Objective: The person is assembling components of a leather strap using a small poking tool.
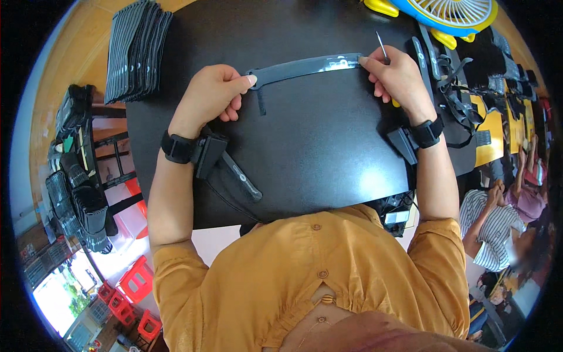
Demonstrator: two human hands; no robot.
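Note:
A flat black strap (305,70) with white print near one end is stretched above the dark table. My left hand (217,94) pinches its left end between thumb and finger. A short narrow dark strip (261,102) hangs down beside that end. The printed right end is pinched in my right hand (399,79). That hand also holds a slim tool (380,42), whose pointed metal tip sticks up past the fingers; a bit of yellow shows below the palm, and the rest is hidden. Another printed black strap (241,178) lies under my left wrist.
A tall stack of black straps (138,53) stands at the table's far left. A blue and yellow fan (448,14) is at the far right. More straps (419,56) and tangled black bands (460,108) lie along the right edge. Other people (492,220) sit farther right.

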